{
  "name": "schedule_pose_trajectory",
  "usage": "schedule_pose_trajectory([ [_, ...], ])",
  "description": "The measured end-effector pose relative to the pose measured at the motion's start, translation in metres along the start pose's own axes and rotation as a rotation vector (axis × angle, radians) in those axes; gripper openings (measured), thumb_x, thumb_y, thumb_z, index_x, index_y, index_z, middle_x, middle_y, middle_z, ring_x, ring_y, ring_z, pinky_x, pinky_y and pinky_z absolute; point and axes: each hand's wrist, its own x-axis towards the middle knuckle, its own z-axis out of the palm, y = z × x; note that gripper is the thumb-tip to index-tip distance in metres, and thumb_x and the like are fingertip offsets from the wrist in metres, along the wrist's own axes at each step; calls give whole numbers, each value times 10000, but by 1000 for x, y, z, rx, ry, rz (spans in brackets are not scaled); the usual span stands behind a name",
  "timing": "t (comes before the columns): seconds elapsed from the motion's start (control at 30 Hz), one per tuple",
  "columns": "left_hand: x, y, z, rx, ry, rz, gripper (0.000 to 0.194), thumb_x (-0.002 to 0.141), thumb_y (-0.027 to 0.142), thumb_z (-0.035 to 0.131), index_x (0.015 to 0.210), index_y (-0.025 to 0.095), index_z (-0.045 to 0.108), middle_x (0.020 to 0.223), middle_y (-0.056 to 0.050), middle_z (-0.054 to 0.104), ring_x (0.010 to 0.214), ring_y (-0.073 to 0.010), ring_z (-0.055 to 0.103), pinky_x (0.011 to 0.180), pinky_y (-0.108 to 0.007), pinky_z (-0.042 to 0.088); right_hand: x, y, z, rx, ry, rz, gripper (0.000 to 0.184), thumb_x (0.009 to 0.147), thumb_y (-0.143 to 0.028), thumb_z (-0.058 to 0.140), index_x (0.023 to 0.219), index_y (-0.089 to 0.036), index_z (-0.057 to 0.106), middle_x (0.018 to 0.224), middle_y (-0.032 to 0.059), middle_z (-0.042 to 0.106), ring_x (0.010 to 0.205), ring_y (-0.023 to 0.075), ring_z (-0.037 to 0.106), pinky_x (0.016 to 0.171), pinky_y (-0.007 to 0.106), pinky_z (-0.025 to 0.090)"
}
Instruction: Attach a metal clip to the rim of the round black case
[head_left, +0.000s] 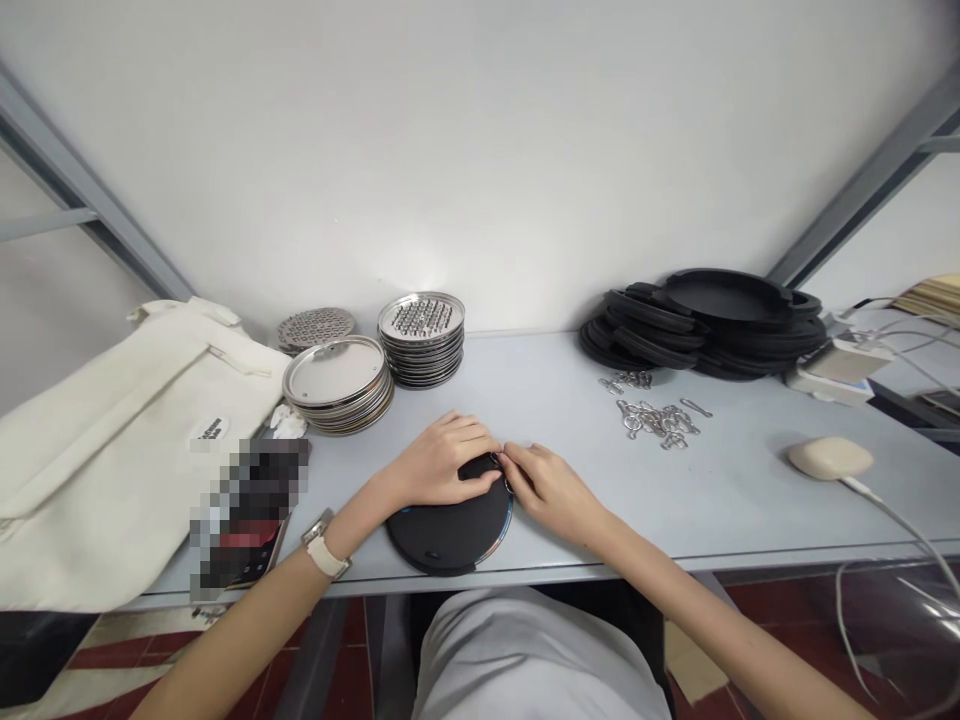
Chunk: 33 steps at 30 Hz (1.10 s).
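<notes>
A round black disc [450,535] with a shiny, bluish metal rim along its right side lies flat at the table's front edge. My left hand [442,465] rests over its far part, fingers and thumb curled round the edge. My right hand [559,490] is closed in a pinch at the disc's upper right edge, where its fingertips meet those of my left hand. A small metal ring clip [508,487] shows partly at the right fingertips; the rest of it is hidden.
Behind the disc stand stacks of metal discs [337,375] and grater-like plates [421,345]. To the right are piled black round covers [727,300], loose metal clips [660,420] and a cream rounded device [831,457] on a cable. A white bag [135,420] lies at left.
</notes>
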Motion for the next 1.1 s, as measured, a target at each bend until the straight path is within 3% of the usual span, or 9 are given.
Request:
schedule_pose_trajectory([
  [0.3, 0, 0, 0, 6, -15, 4, 138, 860, 240, 512, 957, 175, 586, 922, -38, 622, 888, -178, 540, 869, -326, 383, 1, -1, -7, 232, -35, 83, 303, 978, -290, 322, 715, -199, 444, 604, -42, 489, 554, 111, 449, 575, 233, 318],
  [0.67, 0, 1, 0, 17, -10, 10, 143, 865, 261, 511, 945, 173, 589, 887, -42, 612, 866, -176, 538, 854, -322, 389, 1, 2, -5, 324, -8, 158, 339, 963, -373, 338, 683, -194, 407, 562, -62, 421, 511, 93, 383, 509, 227, 275],
  [1.1, 0, 0, 2, 39, -8, -1, 151, 846, 253, 518, 958, 175, 585, 912, -43, 605, 891, -183, 532, 871, -332, 390, 1, 1, -7, 263, -37, 79, 309, 962, -317, 343, 683, -200, 407, 566, -60, 426, 526, 101, 392, 548, 233, 291],
])
